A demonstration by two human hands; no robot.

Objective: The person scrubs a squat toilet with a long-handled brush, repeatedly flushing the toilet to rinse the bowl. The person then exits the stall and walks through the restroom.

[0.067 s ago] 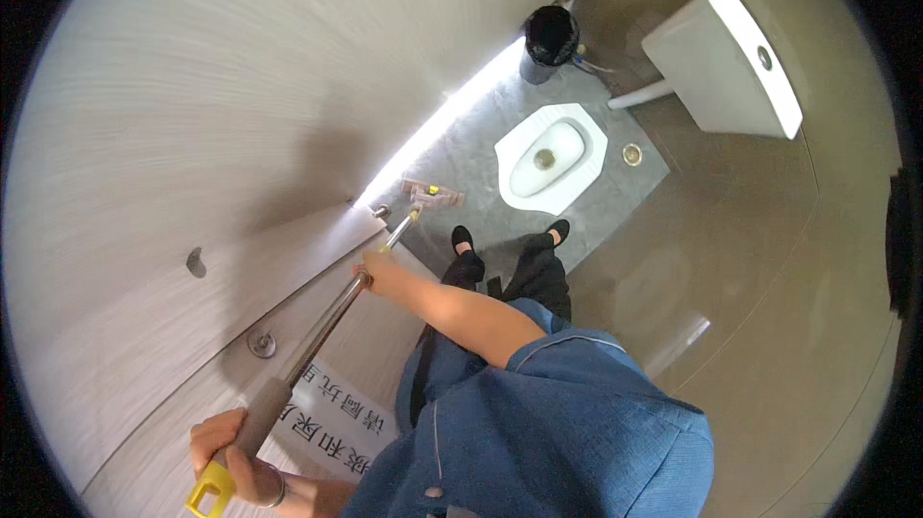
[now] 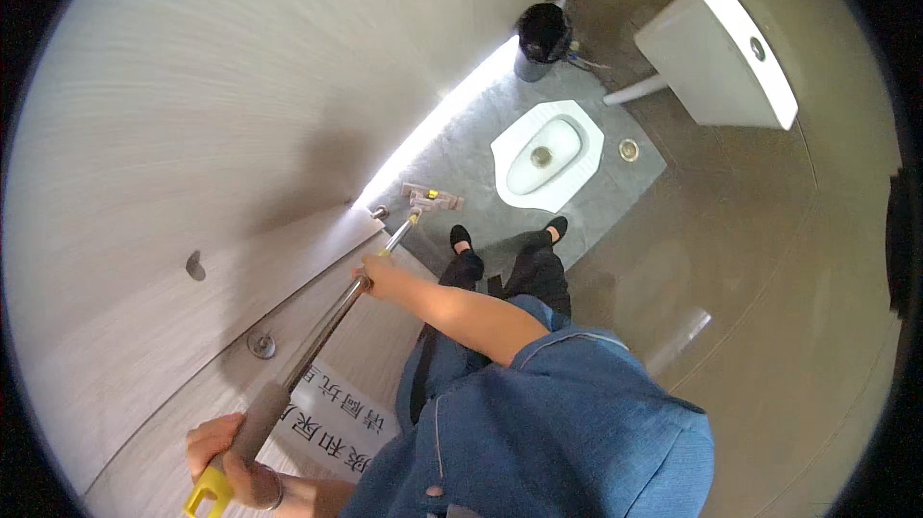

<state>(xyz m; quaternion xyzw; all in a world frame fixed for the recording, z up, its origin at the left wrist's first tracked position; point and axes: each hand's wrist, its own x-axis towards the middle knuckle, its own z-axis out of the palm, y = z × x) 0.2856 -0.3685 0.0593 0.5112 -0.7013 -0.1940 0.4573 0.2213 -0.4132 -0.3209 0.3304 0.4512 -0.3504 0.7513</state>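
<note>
A long-handled mop [image 2: 322, 337] slants from the lower left up toward the floor. My left hand [image 2: 229, 460] is closed round its grey grip, just above the yellow loop end [image 2: 208, 493]. Further along, my right hand [image 2: 378, 277] grips the metal shaft, its arm reaching across in front of me. The flat mop head [image 2: 432, 198], pale with a yellow clip, rests on the grey floor [image 2: 461, 148] beside my left shoe [image 2: 461, 238]. Whatever pad is under the head is hidden.
A white squat toilet [image 2: 548, 155] is set into the floor ahead, with a round drain [image 2: 629, 150] to its right. A black-lined bin [image 2: 543, 40] stands by the partition [image 2: 240, 85]. A white cistern [image 2: 716, 61] hangs on the brown tiled wall. A door with a sign [image 2: 332, 422] is at left.
The view has shifted very slightly, so the toilet, bin and cistern appear a little further left and up. Both hands keep their hold on the mop.
</note>
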